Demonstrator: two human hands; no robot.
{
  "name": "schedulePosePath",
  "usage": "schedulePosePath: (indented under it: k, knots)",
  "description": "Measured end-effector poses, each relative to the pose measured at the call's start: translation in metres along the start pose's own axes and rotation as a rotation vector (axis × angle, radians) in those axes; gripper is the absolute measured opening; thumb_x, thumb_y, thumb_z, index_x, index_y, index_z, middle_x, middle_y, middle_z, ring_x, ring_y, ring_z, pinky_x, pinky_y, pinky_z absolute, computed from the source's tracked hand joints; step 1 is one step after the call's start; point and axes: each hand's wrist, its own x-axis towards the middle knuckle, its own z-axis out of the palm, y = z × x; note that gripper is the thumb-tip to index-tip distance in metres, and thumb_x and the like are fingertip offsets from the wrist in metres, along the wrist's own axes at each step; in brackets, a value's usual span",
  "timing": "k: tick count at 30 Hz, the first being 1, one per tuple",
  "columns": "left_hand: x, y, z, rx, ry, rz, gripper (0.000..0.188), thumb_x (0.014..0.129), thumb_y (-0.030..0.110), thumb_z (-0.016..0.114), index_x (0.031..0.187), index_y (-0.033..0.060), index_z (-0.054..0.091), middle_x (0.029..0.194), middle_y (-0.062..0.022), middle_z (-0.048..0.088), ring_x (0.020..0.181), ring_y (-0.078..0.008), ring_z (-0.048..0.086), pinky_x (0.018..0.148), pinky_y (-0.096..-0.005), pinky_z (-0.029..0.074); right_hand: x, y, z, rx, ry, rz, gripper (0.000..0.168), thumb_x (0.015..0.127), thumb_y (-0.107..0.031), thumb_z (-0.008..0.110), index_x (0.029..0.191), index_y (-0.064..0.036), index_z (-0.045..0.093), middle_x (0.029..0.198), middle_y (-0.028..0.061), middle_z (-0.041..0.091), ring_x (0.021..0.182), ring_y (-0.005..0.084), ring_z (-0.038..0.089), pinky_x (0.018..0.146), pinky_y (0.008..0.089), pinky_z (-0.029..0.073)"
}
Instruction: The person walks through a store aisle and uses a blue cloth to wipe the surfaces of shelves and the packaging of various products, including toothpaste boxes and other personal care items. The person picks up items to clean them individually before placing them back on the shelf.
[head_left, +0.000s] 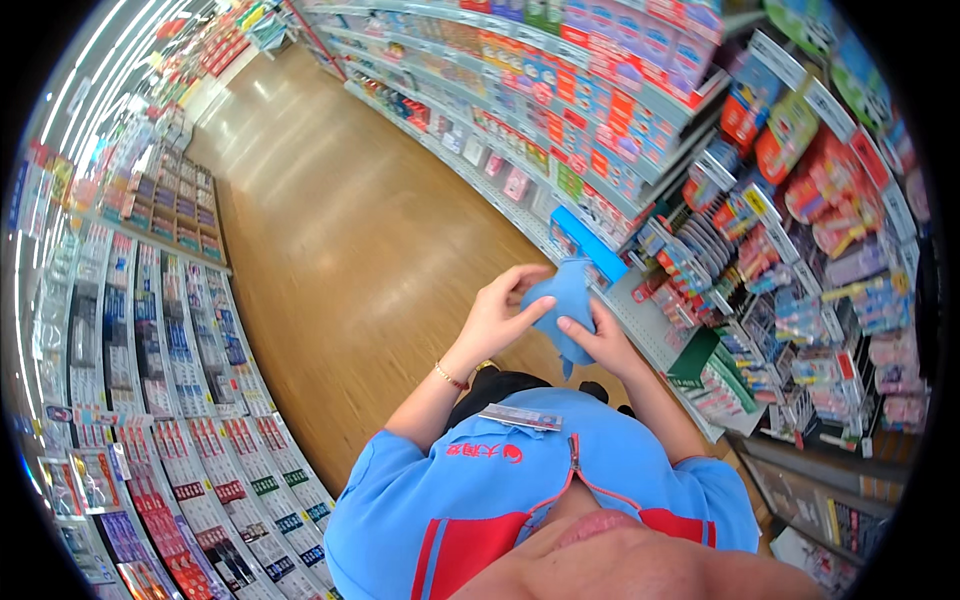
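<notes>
In front of my chest I hold a soft blue object, perhaps a cloth pouch or plush piece. It narrows to a point at both the top and the bottom. My left hand is on its left side, thumb pressed on the near face and some fingers curled behind. From the right, my right hand grips its lower part, with its thumb also on the near face. The fingers behind the object are partly hidden.
Store shelves full of boxed goods line the right side. Hanging packs crowd a rack nearer me, and a blue box sticks out beyond my hands. Packed shelves stand left, across the wood-look floor.
</notes>
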Motion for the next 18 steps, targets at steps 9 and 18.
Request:
schedulePosePath:
  k: [9, 18]
  knots:
    - [-0.017, -0.06, -0.169, -0.235, 0.423, -0.097, 0.02, 0.097, 0.007, 0.064, 0.115, 0.0011, 0.057, 0.095, -0.0044, 0.069, 0.086, -0.0066, 0.065, 0.073, -0.02, 0.052, 0.168, -0.014, 0.1, -0.054, -0.394, 0.104, 0.056, 0.097, -0.035, 0.065, 0.138, -0.002, 0.049, 0.124, 0.0087, 0.061, 0.112, 0.015, 0.058, 0.096, 0.0303, 0.047]
    - [0.015, -0.061, -0.299, -0.19, 0.503, 0.003, 0.03, 0.096, 0.005, 0.064, 0.125, 0.0019, 0.063, 0.106, -0.0075, 0.07, 0.094, -0.0091, 0.066, 0.079, -0.0221, 0.054, 0.288, 0.012, 0.179, 0.293, -0.096, 0.199, 0.044, 0.098, -0.02, 0.062, 0.137, -0.001, 0.053, 0.128, 0.0095, 0.062, 0.114, 0.0151, 0.06, 0.096, 0.03, 0.05]
